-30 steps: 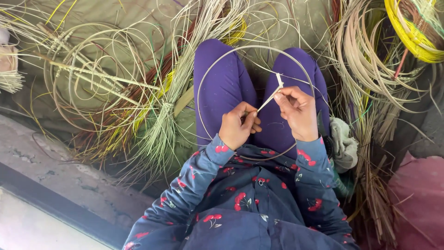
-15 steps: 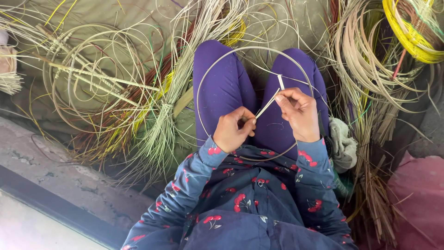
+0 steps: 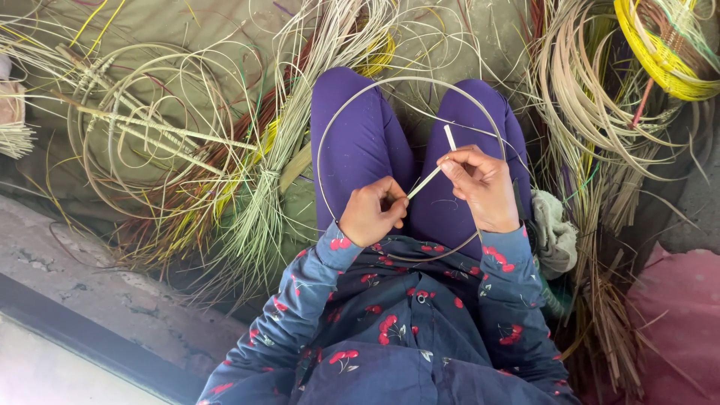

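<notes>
Head view, looking straight down on a seated person: a thin pale cane hoop (image 3: 341,124) rests over the lap, its arc running from the knees at 12 o'clock round to the belly at 6 o'clock. A flat pale strip (image 3: 435,171) crosses the inside of the hoop on a slant, one end at the left hand, the free end pointing toward 1 o'clock. The left hand (image 3: 373,212) sits at the centre of the frame, fingers clenched around the lower end of the strip. The right hand (image 3: 480,184), just beside it toward 3 o'clock, has thumb and forefinger pinched on the strip's middle; its wrist lies against the hoop's right arc. Both hands are close together but not touching. Under the hoop are purple trousers (image 3: 360,142), and toward 6 o'clock a dark blue shirt with red flower print (image 3: 405,330) covers both forearms. A crumpled grey-green cloth (image 3: 553,232) lies against the right thigh at 3 o'clock. At 9 to 11 o'clock, loose coils and bundles of pale, green and reddish fibre (image 3: 165,142) spread over an olive ground sheet (image 3: 187,30). At 1 to 3 o'clock lies a thick bundle of tan cane strands (image 3: 585,105), and at the 1 o'clock corner a yellow coil (image 3: 660,60). A grey concrete ledge (image 3: 97,300) runs at 8 o'clock; a pink sheet (image 3: 675,315) lies at 4 o'clock.
</notes>
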